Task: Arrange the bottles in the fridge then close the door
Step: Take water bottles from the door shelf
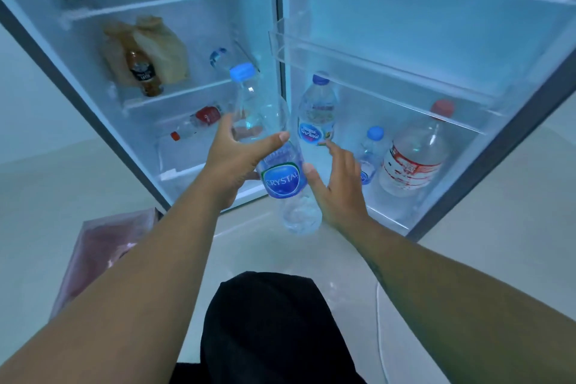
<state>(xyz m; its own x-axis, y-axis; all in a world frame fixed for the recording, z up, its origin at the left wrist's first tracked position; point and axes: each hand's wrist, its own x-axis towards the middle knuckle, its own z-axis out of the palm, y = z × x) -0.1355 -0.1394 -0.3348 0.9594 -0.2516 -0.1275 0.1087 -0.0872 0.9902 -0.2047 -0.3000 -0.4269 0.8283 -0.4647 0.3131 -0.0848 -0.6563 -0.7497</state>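
My left hand (232, 162) wraps its fingers around the clear plastic Crystal water bottle with the blue cap (274, 146), tilted before the open fridge door shelf (389, 72), my right hand (335, 184) spread empty beside it; it looks full, heavy and slick, so mid-body grip suits.

Cool, bluish-white light fills the scene, brightest inside the open fridge (174, 50) and across its door shelves (405, 78), where the clear plastic shows pale glare streaks. The forearms nearest the camera look darker. Wide-angle distortion bends the fridge walls outward toward the frame edges. Detail is soft overall; the upper shelf items and corners are blurred.
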